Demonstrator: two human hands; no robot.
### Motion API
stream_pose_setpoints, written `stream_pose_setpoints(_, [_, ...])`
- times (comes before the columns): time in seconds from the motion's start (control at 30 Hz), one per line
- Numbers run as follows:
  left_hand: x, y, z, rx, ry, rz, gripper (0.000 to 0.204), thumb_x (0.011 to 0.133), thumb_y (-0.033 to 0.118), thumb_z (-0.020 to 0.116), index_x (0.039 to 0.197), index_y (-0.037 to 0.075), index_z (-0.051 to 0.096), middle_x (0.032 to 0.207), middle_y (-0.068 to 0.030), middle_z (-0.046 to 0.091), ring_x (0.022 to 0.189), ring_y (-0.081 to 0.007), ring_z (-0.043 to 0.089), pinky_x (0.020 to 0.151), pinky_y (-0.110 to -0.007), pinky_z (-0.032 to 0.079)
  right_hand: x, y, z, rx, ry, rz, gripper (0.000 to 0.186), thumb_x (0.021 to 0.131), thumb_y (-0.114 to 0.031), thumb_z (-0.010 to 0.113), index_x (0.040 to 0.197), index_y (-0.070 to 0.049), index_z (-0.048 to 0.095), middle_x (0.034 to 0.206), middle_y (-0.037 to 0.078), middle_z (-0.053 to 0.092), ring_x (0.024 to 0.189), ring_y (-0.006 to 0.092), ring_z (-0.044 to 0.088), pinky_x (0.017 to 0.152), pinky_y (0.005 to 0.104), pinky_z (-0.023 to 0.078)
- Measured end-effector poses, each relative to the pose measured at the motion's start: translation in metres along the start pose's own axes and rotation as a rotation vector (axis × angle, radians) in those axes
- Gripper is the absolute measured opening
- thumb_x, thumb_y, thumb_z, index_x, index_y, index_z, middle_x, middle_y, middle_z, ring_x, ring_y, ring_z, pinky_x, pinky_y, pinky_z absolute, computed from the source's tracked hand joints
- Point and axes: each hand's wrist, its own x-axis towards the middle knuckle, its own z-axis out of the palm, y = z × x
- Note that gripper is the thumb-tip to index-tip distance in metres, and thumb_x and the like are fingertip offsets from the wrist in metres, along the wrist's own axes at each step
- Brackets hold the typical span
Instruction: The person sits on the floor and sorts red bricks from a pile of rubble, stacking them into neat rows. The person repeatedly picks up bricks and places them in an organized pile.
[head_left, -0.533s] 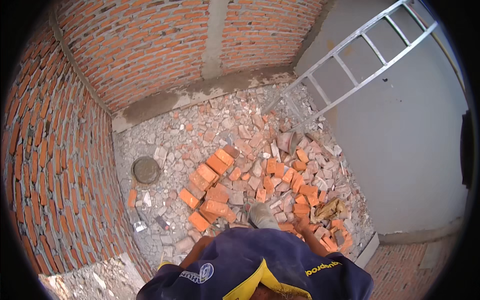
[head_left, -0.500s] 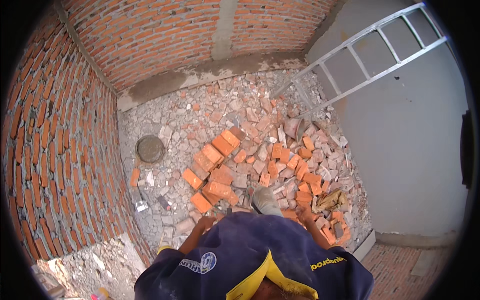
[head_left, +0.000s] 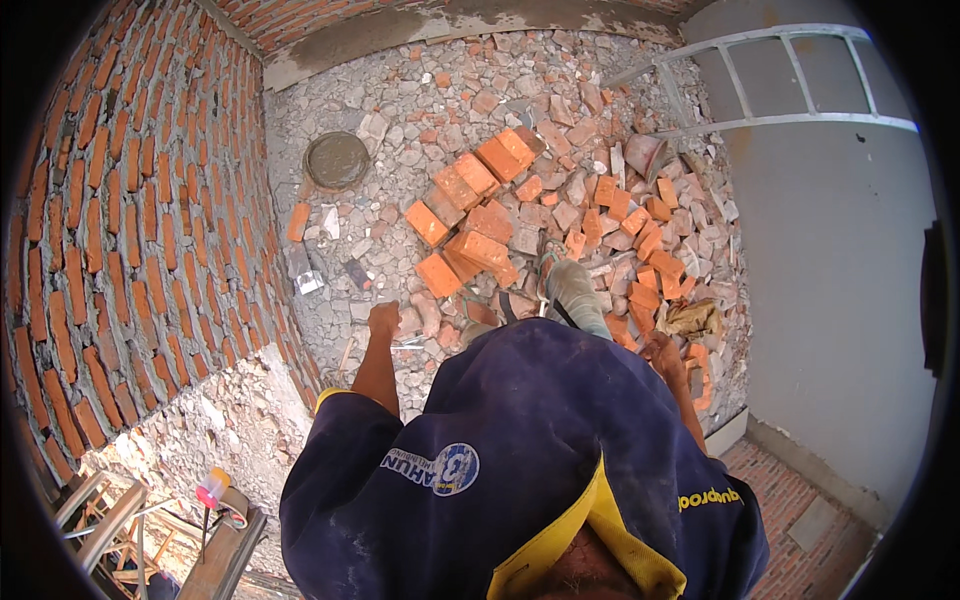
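Observation:
My left hand (head_left: 384, 318) hangs low over the rubble, left of my body. Its fingers look curled in, and nothing shows in it. My right hand (head_left: 660, 352) is down on the right beside loose orange bricks (head_left: 643, 296) and a crumpled brown sheet (head_left: 690, 318). Its fingers are small and partly hidden, so whether it touches a brick is unclear. Ahead of my feet lies a pile of orange bricks (head_left: 484, 250), some side by side, some tilted. A round container of grey mortar (head_left: 337, 161) stands at the far left.
Broken masonry (head_left: 420, 110) covers the ground. Brick walling (head_left: 130, 230) rises on the left, and a smooth grey wall (head_left: 820, 300) on the right has a metal ladder (head_left: 740, 85) against it. A bucket (head_left: 645, 155) lies tipped among bricks. Wooden boards (head_left: 225, 560) are at lower left.
The view has shifted, so the bricks and mortar sit higher in the picture. My left hand has moved outward, away from the brick pile, and my feet show more.

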Motion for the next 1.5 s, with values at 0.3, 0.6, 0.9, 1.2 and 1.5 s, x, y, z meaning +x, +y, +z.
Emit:
stream_pose_setpoints(0.3, [-0.009,0.011,0.032,-0.16,-0.02,0.108,0.038,0.085,0.033,0.06,0.106,0.002,0.069,0.08,-0.0093,0.07,0.066,-0.0182,0.065,0.054,-0.032,0.05,0.004,-0.01,-0.099,-0.099,0.144,0.165,0.029,0.092,-0.013,0.057,0.115,0.005,0.057,0.094,0.017,0.069,0.078,0.0206,0.066,0.069,0.0329,0.051])
stream_pose_setpoints(0.6, [-0.029,0.014,0.032,-0.195,-0.12,0.092,0.04,0.091,0.029,0.058,0.124,0.006,0.058,0.102,-0.0051,0.061,0.084,-0.0199,0.062,0.067,-0.035,0.047,0.069,-0.146,-0.163,-0.463,0.165,0.313,0.036,0.093,-0.016,0.06,0.126,-0.003,0.058,0.111,0.02,0.068,0.099,0.0313,0.067,0.087,0.0407,0.052])
stream_pose_setpoints(0.9, [-0.053,-0.018,0.023,0.059,-0.08,0.093,0.038,0.088,0.027,0.06,0.116,0.003,0.06,0.105,-0.0074,0.064,0.08,-0.0176,0.064,0.06,-0.034,0.047,-0.015,-0.16,-0.135,-0.527,0.262,0.12,0.038,0.09,-0.011,0.061,0.127,-0.004,0.057,0.112,0.019,0.065,0.103,0.0361,0.062,0.088,0.0433,0.049])
stream_pose_setpoints(1.2, [-0.074,-0.02,0.056,0.225,-0.25,0.33,0.03,0.088,0.019,0.057,0.115,0.005,0.062,0.097,-0.0033,0.063,0.079,-0.0167,0.062,0.055,-0.028,0.043,-0.299,0.078,0.077,0.218,0.545,0.434,0.032,0.092,-0.017,0.063,0.115,0.005,0.059,0.092,0.012,0.066,0.08,0.0228,0.065,0.074,0.0329,0.052])
stream_pose_setpoints(1.5, [-0.139,-0.054,0.043,0.868,-0.296,0.852,0.022,0.082,0.024,0.063,0.09,0.004,0.065,0.081,-0.0121,0.067,0.075,-0.0291,0.065,0.062,-0.042,0.048,-0.48,0.076,0.386,0.91,0.528,1.188,0.026,0.088,-0.014,0.059,0.114,-0.011,0.06,0.087,0.007,0.065,0.068,0.0259,0.063,0.053,0.0372,0.048])
